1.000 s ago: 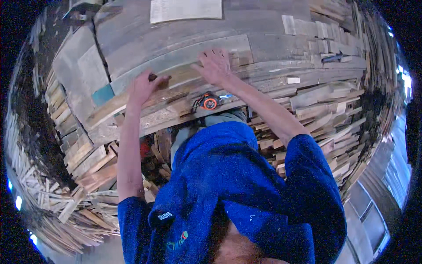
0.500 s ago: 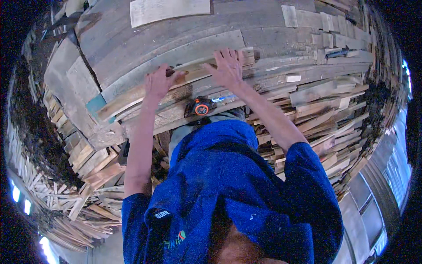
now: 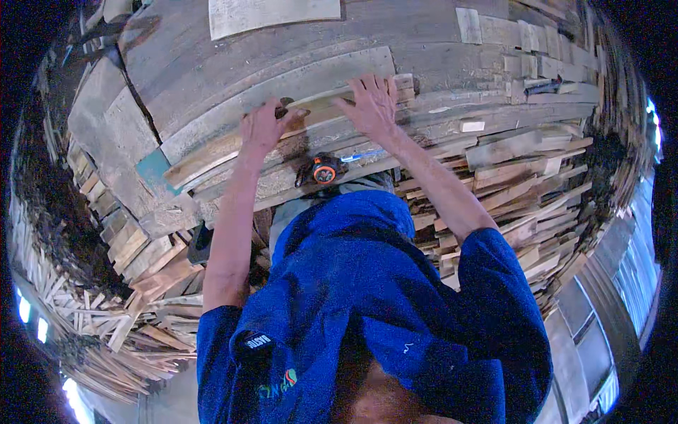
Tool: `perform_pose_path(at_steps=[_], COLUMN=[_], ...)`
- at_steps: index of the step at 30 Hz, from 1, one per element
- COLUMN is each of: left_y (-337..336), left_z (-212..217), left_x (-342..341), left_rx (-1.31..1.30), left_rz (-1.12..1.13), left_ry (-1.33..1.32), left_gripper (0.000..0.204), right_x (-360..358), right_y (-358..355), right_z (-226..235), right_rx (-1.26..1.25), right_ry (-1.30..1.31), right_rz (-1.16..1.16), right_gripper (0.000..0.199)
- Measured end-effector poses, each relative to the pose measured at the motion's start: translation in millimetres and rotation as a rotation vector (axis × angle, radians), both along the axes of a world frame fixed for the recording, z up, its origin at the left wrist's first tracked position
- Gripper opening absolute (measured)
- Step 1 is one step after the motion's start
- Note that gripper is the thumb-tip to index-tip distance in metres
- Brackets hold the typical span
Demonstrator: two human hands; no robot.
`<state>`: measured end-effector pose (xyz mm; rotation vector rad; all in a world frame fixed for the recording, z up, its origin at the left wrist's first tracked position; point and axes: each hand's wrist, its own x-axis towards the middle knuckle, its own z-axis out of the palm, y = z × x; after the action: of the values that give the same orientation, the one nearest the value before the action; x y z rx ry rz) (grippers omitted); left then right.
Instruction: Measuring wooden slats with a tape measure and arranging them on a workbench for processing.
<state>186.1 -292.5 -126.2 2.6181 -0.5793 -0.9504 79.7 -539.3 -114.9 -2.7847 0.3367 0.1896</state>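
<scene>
A long, narrow wooden strip (image 3: 205,162) lies slantwise on the plank-topped bench in front of me. My left hand (image 3: 264,127) grips it near its middle, fingers curled at the far edge and thumb stretched out to the right along the wood. Closer to the strip's right end, my right hand (image 3: 373,108) lies across it, fingers apart over the far edge and thumb toward the left. Between my forearms, by the bench's near edge, are a round black-and-orange tool (image 3: 324,174), perhaps a tape measure, and a blue pen-like stick (image 3: 362,156).
A pale board (image 3: 275,17) lies at the far side. Stacks of cut wood pieces (image 3: 522,201) fill the right, with more loose strips (image 3: 85,304) at the lower left. A small white block (image 3: 472,126) and a dark tool (image 3: 542,87) sit right of my hands.
The wooden strip has shifted slightly to the right and away from me. Both hands have moved with it, the left one a little more than the right.
</scene>
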Motion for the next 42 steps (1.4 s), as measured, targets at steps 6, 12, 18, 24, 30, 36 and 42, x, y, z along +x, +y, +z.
perform_pose_path(at_steps=[6,12,18,24,30,36,42], left_y=[-8.1,16.9,58.7,77.2,70.9,72.4,75.3], left_z=[10.0,-6.1,0.8,-2.1,-11.1,-17.4,-26.5], left_x=[-2.2,-32.7,-90.5,-93.7,-75.4,-69.6,-77.6], left_rx=[0.021,-0.185,-0.119,-0.234,-0.147,-0.211,-0.225], left_rz=[0.027,0.085,0.092,0.167,0.234,0.2,0.19], left_ry=[-0.069,-0.367,-0.481,-0.492,-0.579,-0.706,-0.705], left_gripper=[0.062,0.059,0.071,0.073,0.069,0.068,0.065], right_x=[-3.7,-8.8,-14.4,-15.9,24.7,22.0,11.5], right_y=[1.0,0.7,1.3,-7.1,2.4,-7.7,-2.0], right_z=[-8.5,-17.7,-32.2,-67.3,-35.6,-63.7,-60.5], right_rx=[-0.003,0.062,0.039,-0.256,-0.213,-0.318,-0.289], right_ry=[-0.074,-0.134,-0.197,-0.139,-0.044,-0.029,-0.103], right_rz=[-0.01,-0.017,-0.021,-0.031,-0.108,-0.135,-0.172], right_gripper=[0.054,0.055,0.056,0.06,0.053,0.071,0.062])
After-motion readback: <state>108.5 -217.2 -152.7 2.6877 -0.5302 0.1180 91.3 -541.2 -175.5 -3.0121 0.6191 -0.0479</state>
